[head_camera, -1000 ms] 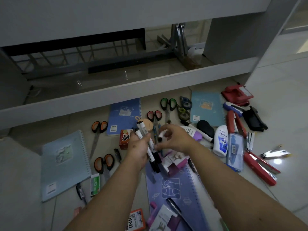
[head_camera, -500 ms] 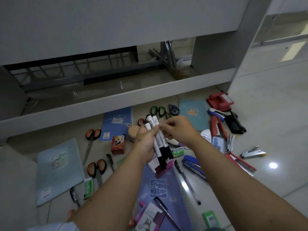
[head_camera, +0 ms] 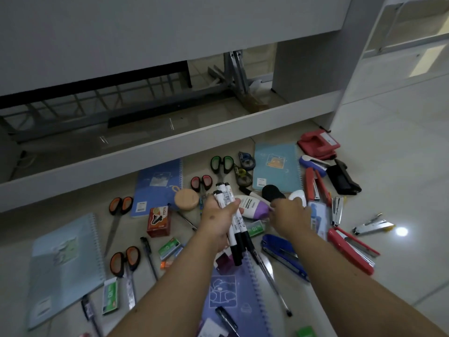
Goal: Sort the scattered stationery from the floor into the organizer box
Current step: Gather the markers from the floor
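Markers: a bunch of white markers (head_camera: 232, 216) with black caps sits in the left hand (head_camera: 218, 221), held up above the floor (head_camera: 401, 166).
Left hand: its fingers are curled tight round the markers.
Right hand: the right hand (head_camera: 289, 216) is low over the pile, just beside the purple-and-white bottle (head_camera: 252, 207). Its fingertips are at the purple end. I cannot tell if it holds anything.
What changed: half a second ago the right hand was up at the marker tips, touching the bunch. Now it has let go and dropped to the right, to the things on the floor.
What that means: the bunch looks done for now, and I think the right hand is going for one more thing to pick up.
Organizer box: I cannot see it at all, so I cannot say what is in it.
Small boxes: a red box (head_camera: 159, 221) and a green box (head_camera: 110, 296) lie shut on the floor.
Still on the floor: scissors (head_camera: 120, 215), notebooks (head_camera: 64, 263), pens (head_camera: 149, 256), a blue stapler (head_camera: 283, 256) and a red stapler (head_camera: 349, 249). Lots is still left to sort.
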`<action>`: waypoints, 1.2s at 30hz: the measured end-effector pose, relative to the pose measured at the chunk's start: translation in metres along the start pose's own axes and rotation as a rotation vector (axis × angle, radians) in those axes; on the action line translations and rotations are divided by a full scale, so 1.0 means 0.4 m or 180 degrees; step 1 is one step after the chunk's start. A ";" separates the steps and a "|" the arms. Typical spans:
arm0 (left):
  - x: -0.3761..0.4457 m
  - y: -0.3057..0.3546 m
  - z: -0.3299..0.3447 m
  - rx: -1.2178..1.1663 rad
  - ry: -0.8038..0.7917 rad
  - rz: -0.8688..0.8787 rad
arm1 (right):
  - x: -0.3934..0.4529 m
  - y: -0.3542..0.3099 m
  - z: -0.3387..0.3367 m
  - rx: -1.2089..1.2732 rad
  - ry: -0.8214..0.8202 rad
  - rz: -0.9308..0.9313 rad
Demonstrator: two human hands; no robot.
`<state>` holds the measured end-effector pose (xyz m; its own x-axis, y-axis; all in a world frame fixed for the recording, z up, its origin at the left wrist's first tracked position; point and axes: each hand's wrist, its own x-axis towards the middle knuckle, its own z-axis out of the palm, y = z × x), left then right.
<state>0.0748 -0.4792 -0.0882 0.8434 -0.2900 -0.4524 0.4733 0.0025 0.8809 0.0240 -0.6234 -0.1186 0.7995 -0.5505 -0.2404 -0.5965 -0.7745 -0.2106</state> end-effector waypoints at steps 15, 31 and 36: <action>0.006 0.001 -0.007 -0.0062 0.0325 0.0271 | 0.022 0.004 0.008 0.0663 0.0935 -0.0089; -0.139 0.046 -0.011 0.0560 0.0098 0.1009 | -0.158 -0.140 -0.213 0.2715 0.0979 -0.1288; -0.189 0.056 -0.037 0.0641 -0.0188 0.1146 | -0.217 -0.150 -0.202 0.2967 0.0256 -0.1324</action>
<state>0.0256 -0.4430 -0.0362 0.9271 -0.3592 -0.1069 0.0868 -0.0719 0.9936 -0.0040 -0.5542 -0.0084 0.9375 -0.3394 0.0771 -0.0607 -0.3774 -0.9240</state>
